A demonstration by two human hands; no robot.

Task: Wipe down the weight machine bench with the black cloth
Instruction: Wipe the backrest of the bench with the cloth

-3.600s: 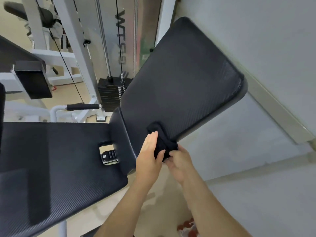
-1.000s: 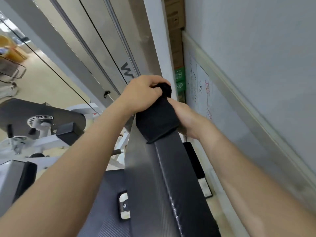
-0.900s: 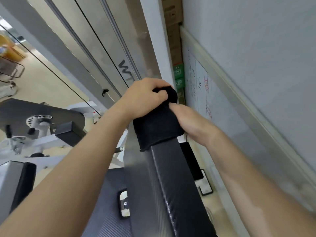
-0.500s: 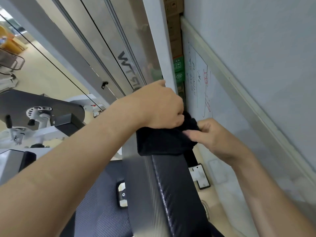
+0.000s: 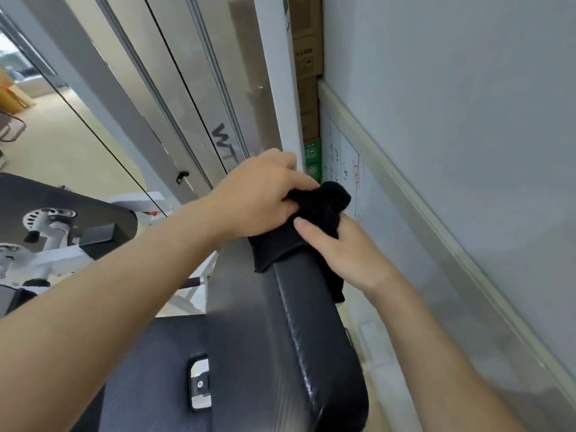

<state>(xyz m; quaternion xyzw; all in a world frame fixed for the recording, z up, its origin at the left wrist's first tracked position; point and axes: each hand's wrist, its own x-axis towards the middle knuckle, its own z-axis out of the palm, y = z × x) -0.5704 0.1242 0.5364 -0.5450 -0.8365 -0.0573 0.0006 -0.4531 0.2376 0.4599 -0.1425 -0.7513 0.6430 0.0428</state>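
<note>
Closest to us, both forearms reach forward over the weight machine bench: its flat seat pad [image 5: 149, 378] lies low on the left, with a metal hinge bracket [image 5: 199, 385] where it meets the upright back pad [image 5: 280, 338], whose glossy black edge runs up the middle of the view. At the top end of that back pad we see the black cloth [image 5: 286, 244] draped over the edge, hanging a little down both faces. Our left hand [image 5: 258, 198] is closed as a grip on the cloth's bunched upper part, fingers curled over it. Our right hand [image 5: 349, 254] presses the cloth from the far side, thumb on top, its grip also holding cloth against the pad. Just right of the hands stands a whiteboard [image 5: 467, 213] with red and dark writing. Beyond the hands rise the machine's white upright post [image 5: 274, 73], thin black cables [image 5: 124, 157], and stacked cardboard boxes [image 5: 307, 57].
</note>
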